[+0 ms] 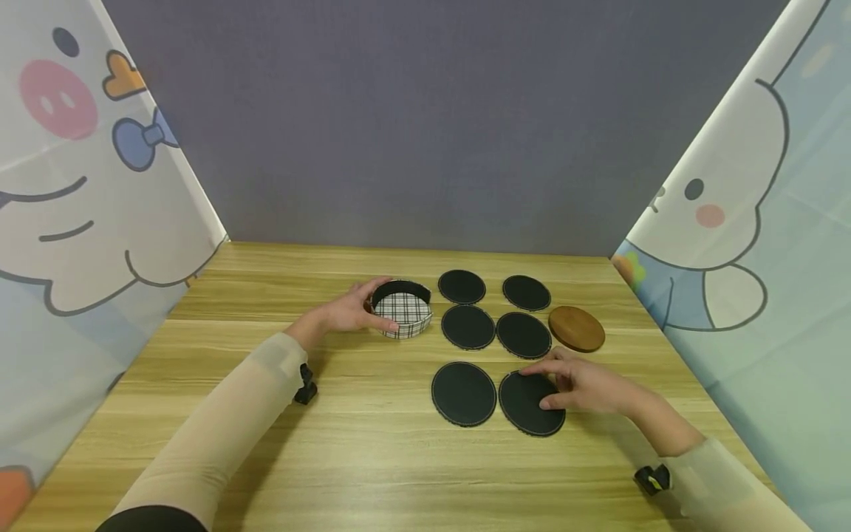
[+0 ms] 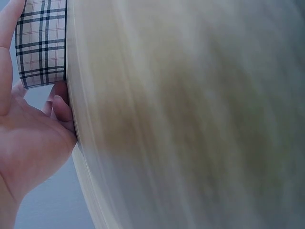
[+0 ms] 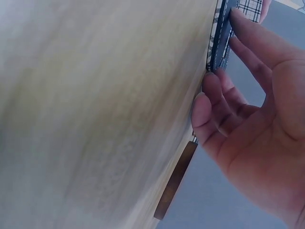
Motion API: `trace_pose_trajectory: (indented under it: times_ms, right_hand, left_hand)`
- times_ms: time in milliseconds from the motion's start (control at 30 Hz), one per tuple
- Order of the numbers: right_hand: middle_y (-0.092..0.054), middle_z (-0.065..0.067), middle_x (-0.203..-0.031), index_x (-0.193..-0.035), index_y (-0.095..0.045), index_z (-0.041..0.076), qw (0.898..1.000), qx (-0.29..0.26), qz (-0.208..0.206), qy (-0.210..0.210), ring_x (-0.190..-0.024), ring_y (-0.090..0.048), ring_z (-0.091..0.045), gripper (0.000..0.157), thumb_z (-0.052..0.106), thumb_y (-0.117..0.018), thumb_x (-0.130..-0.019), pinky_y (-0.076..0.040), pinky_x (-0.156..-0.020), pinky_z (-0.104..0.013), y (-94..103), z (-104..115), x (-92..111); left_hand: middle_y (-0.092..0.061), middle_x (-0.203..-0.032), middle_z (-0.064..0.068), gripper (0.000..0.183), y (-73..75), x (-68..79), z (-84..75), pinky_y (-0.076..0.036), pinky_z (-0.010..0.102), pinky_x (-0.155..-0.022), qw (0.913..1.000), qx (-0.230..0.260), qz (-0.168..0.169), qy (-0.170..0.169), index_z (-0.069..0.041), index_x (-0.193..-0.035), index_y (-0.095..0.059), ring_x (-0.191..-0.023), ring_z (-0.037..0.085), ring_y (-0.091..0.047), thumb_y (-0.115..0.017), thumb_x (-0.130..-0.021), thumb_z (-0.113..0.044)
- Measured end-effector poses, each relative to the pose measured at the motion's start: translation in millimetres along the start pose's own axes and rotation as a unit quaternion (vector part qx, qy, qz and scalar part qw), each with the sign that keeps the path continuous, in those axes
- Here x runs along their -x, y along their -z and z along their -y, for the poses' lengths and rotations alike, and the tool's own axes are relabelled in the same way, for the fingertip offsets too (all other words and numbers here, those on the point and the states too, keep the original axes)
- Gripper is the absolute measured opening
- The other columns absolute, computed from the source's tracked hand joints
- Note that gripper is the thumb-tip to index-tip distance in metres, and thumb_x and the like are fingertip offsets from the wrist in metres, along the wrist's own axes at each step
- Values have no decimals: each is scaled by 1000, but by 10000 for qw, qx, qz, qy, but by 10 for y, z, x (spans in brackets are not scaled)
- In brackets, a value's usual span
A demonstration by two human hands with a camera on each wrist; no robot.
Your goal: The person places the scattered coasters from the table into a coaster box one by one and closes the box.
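Observation:
A round, open-topped holder [image 1: 402, 325] with a plaid outside and floor and a black inner wall stands left of the coasters. My left hand [image 1: 351, 309] holds its left side, thumb at the near side and forefinger along the far side. In the left wrist view, the holder's plaid wall [image 2: 43, 43] shows beside the thumb. My right hand [image 1: 588, 384] touches the nearest-right round black coaster [image 1: 525, 410] with its thumb and forefinger. The other fingers bend inward in the right wrist view, where the coaster [image 3: 221, 38] appears edge-on.
Several more black coasters [image 1: 463, 394] lie flat in rows beyond and left of my right hand. A round brown wooden disc [image 1: 577, 329] lies at the right. The wooden table [image 1: 372, 458] meets a grey back panel [image 1: 425, 133], with cartoon-printed cloths at both sides.

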State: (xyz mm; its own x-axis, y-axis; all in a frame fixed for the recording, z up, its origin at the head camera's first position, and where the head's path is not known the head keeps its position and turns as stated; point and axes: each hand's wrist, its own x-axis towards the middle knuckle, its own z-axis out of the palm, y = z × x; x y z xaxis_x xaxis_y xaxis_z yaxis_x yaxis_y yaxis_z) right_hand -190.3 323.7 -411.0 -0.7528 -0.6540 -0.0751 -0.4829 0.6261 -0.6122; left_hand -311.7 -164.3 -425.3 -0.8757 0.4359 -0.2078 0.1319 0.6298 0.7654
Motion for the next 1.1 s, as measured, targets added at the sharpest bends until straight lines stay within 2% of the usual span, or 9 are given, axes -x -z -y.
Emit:
trace_pose_trajectory:
  times_ms: [167,267,400,500,600,733,967,1100]
  right_hand:
    - [-57,-10,-119,-143,-71,14,9999,-15,53,-132,-77,-52,-4,51,26,-87,-96,-49,-69,-24,1,12,3]
    - [-56,-10,-121,-144,-70,15,9998,-15,65,-162,-79,-52,-6,52,28,-88,-96,-47,-70,-24,1,24,1]
    - [-60,-10,-135,-144,-71,22,9982,527,-16,282,-107,-63,-20,51,32,-88,-96,-55,-88,-31,-19,40,15]
    - [-61,-10,-149,-144,-71,30,9928,1051,-15,579,-134,-57,-39,54,40,-89,-94,-54,-103,-45,-43,51,41]
    - [-56,-14,-157,-147,-68,34,9922,1110,163,545,-141,-49,-47,67,45,-94,-87,-49,-104,-58,-61,64,71]
    - [-50,-14,-162,-151,-63,36,9936,1022,309,371,-145,-44,-48,79,42,-97,-80,-45,-106,-69,-79,75,100]
    - [-55,-9,-153,-148,-64,35,9919,1202,92,392,-139,-50,-40,78,39,-98,-77,-44,-106,-67,-118,89,93]
    - [-55,-8,-150,-146,-65,33,9910,1293,-19,340,-137,-51,-39,80,38,-99,-74,-45,-105,-66,-142,93,89]
  left_hand:
    - [-12,-174,30,124,-4,6,-3,-36,71,-121,10000,-21,-7,-9,-37,-177,-14,-140,43,-51,-92,-84,-60]
    - [-11,-175,28,122,-5,0,-1,-34,71,-123,10000,42,-46,57,-40,-177,-16,-140,41,-51,-93,-84,-57]
    - [-10,-176,27,122,-3,5,-6,-33,71,-124,9999,112,-41,66,-41,-176,-17,-140,42,-50,-94,-84,-56]
    - [-10,-175,28,122,0,10,-9,-32,72,-124,9999,126,-14,32,-40,-176,-16,-141,43,-49,-94,-84,-57]
    - [-8,-176,29,122,3,8,2,-33,73,-124,10000,81,-5,23,-39,-177,-15,-141,43,-49,-93,-84,-59]
    - [-7,-176,30,123,2,1,17,-33,73,-123,10000,78,-9,13,-39,-177,-15,-141,43,-49,-93,-84,-59]
    - [-3,-178,30,122,6,1,12,-26,75,-126,10000,77,-22,-33,-38,-177,-16,-151,46,-38,-93,-84,-58]
    - [-3,-179,31,123,5,3,11,-26,75,-126,10000,53,-16,-31,-37,-177,-15,-152,48,-37,-93,-84,-59]
